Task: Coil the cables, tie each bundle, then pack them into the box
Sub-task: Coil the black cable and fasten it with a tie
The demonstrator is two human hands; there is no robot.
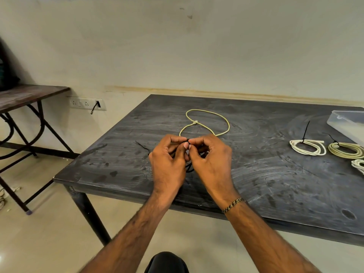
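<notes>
My left hand (pixel 169 156) and my right hand (pixel 210 157) meet above the middle of the dark table (pixel 275 180). Between their curled fingers they pinch a small black cable bundle (pixel 189 168), mostly hidden by the hands. A black tie (pixel 142 146) trails out to the left of my left hand. Behind the hands a yellowish cable (pixel 206 123) lies uncoiled in a loose loop. At the right lie a white coil (pixel 307 147) and a yellowish coil (pixel 345 150), each with a black tie. A clear plastic box (pixel 346 123) sits at the far right.
Part of another white coil (pixel 358 165) shows at the right edge. A brown side table (pixel 23 95) with curved metal legs stands to the left. On the wall behind is a socket strip (pixel 86 103) with a plug in it.
</notes>
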